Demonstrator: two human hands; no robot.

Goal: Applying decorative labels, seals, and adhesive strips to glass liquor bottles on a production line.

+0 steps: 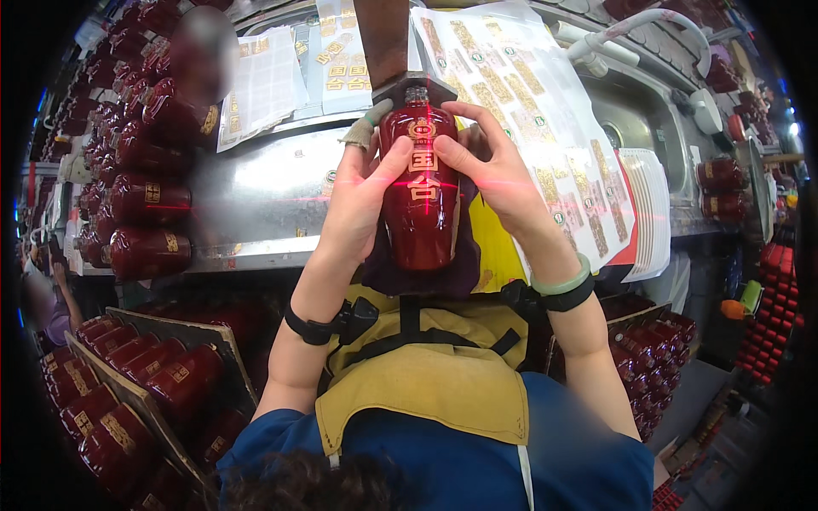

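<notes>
A glossy dark red bottle (419, 230) with gold lettering and a gold emblem lies between my hands, its neck pointing away from me. My left hand (362, 183) grips its left side, the thumb pressing beside the lettering; a pale cover sits on a fingertip near the bottle's shoulder. From the other side my right hand (494, 166) holds it, thumb on the front and index finger reaching toward the neck. Under the bottle is a dark cloth (375, 277). Red laser lines cross the bottle's front, and a brown metal post (382, 38) stands just beyond its neck.
Sheets of gold stickers (554, 128) cover the bench on the right, with more label sheets (260, 94) at back left. Several red bottles (152, 200) line the left edge. A metal sink (639, 123) lies far right. Crates of bottles (170, 370) stand below the bench.
</notes>
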